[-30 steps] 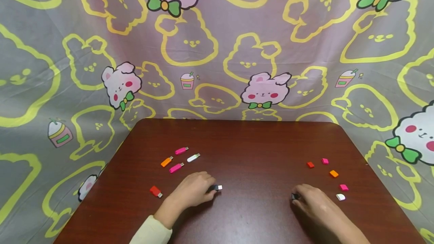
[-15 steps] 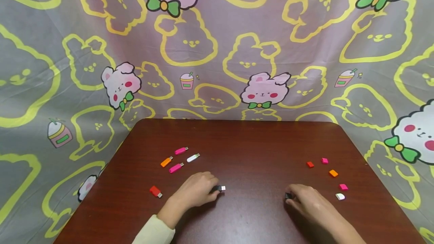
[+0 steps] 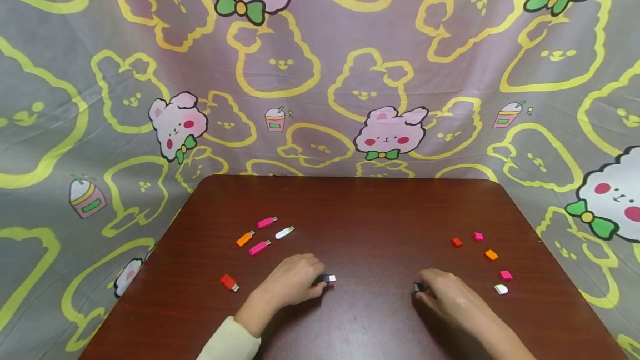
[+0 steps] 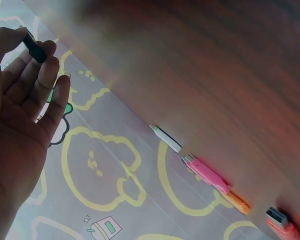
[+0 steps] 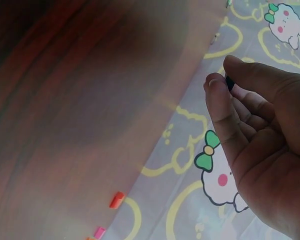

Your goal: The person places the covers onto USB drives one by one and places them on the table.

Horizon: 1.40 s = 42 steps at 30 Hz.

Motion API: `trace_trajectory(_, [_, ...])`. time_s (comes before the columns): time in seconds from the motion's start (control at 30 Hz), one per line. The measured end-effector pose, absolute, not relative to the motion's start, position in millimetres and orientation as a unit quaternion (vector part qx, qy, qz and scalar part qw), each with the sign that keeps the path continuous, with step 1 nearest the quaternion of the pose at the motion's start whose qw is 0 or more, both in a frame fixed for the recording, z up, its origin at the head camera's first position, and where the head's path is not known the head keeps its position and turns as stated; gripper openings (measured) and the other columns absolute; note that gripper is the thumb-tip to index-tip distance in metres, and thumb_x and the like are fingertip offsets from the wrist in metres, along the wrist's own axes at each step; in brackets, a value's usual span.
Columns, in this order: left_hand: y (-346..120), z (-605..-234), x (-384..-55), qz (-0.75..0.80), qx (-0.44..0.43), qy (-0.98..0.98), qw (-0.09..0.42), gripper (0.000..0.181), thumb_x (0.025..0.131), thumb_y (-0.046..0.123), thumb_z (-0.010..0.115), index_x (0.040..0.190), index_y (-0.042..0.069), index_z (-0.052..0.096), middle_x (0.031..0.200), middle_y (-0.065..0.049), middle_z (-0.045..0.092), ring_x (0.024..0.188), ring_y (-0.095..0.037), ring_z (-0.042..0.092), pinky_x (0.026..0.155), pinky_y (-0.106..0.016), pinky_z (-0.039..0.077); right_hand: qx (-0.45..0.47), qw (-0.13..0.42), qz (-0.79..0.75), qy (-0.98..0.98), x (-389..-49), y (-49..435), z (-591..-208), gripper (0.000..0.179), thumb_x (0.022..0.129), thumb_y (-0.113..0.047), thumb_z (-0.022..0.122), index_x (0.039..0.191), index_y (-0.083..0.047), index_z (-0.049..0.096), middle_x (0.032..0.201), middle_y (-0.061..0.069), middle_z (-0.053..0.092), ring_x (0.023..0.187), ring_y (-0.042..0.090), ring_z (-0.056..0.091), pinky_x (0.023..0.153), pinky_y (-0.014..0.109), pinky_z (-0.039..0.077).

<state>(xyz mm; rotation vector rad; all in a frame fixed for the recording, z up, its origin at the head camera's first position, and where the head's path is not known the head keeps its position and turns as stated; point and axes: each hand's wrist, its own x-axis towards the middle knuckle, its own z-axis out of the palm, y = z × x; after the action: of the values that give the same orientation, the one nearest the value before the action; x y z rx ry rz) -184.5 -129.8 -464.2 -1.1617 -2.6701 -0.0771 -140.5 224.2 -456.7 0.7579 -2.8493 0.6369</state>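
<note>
My left hand (image 3: 294,279) pinches a black USB stick (image 3: 328,278) between thumb and fingers, its metal plug pointing right. In the left wrist view the same black stick (image 4: 36,51) shows at the fingertips. Across from it, my right hand (image 3: 446,293) pinches a small black cap (image 3: 418,288), which faces left towards the plug. Most of that cap (image 5: 230,83) is hidden by thumb and forefinger in the right wrist view. A hand's breadth or more of table separates stick and cap.
Uncapped sticks lie at the left: a red one (image 3: 230,283), an orange one (image 3: 245,239), a white one (image 3: 284,233) and two pink. At the right lie loose caps, among them a white cap (image 3: 501,289) and an orange cap (image 3: 491,255). A patterned cloth (image 3: 320,71) hangs behind the brown table (image 3: 365,204).
My right hand has moved left with the black cap. My left hand has shifted slightly right with the black USB stick, so the gap between them has narrowed.
</note>
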Motion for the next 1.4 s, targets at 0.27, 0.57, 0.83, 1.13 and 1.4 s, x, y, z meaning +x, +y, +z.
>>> trace_trajectory(0.27, [-127.0, -464.7, -185.0, -0.023, -0.396, -0.911, 0.114, 0.022, 0.086, 0.032, 0.076, 0.076, 0.017, 0.064, 0.071, 0.009, 0.057, 0.068, -0.01, 0.055, 0.059, -0.027, 0.045, 0.253, 0.048, 0.204, -0.945, -142.9, 218.5, -454.2, 0.019, 0.082, -0.01, 0.08, 0.09, -0.018, 0.065, 0.082, -0.013, 0.058, 0.072, 0.0, 0.052, 0.064, 0.027, 0.05])
trace_trajectory(0.57, [-124.1, -465.5, -185.3, -0.02, -0.399, -0.909, 0.117, 0.021, 0.086, 0.034, 0.076, 0.079, 0.019, 0.064, 0.072, 0.01, 0.057, 0.069, -0.009, 0.055, 0.061, -0.027, 0.046, 0.259, 0.044, 0.209, -0.942, -144.9, 214.0, -454.2, 0.019, 0.082, -0.01, 0.08, 0.09, -0.018, 0.065, 0.083, -0.013, 0.058, 0.072, 0.0, 0.051, 0.063, 0.026, 0.05])
trace_trajectory(0.83, [-120.5, -463.7, -184.6, -0.02, -0.407, -0.906, 0.115, 0.021, 0.086, 0.034, 0.076, 0.079, 0.018, 0.063, 0.072, 0.009, 0.057, 0.069, -0.009, 0.056, 0.063, -0.026, 0.047, 0.268, 0.051, 0.207, -0.94, -145.5, 209.2, -453.3, 0.019, 0.081, -0.008, 0.08, 0.09, -0.017, 0.065, 0.084, -0.011, 0.06, 0.072, 0.0, 0.052, 0.064, 0.027, 0.05])
trace_trajectory(1.13, [-113.7, -463.5, -185.7, -0.03, -0.409, -0.906, 0.105, 0.022, 0.087, 0.032, 0.075, 0.077, 0.019, 0.061, 0.071, 0.01, 0.053, 0.068, -0.007, 0.049, 0.062, -0.025, 0.043, 0.277, 0.051, 0.201, -0.938, -146.5, 204.2, -452.8, 0.018, 0.081, -0.01, 0.081, 0.091, -0.014, 0.066, 0.085, -0.01, 0.061, 0.073, 0.001, 0.053, 0.065, 0.028, 0.052])
trace_trajectory(1.4, [-109.4, -463.1, -185.7, -0.025, -0.414, -0.903, 0.115, 0.022, 0.086, 0.032, 0.076, 0.076, 0.019, 0.061, 0.07, 0.01, 0.053, 0.068, -0.007, 0.051, 0.062, -0.024, 0.045, 0.278, 0.045, 0.201, -0.938, -148.3, 198.9, -452.2, 0.018, 0.082, -0.013, 0.081, 0.09, -0.015, 0.066, 0.081, -0.011, 0.059, 0.07, 0.001, 0.051, 0.061, 0.026, 0.049])
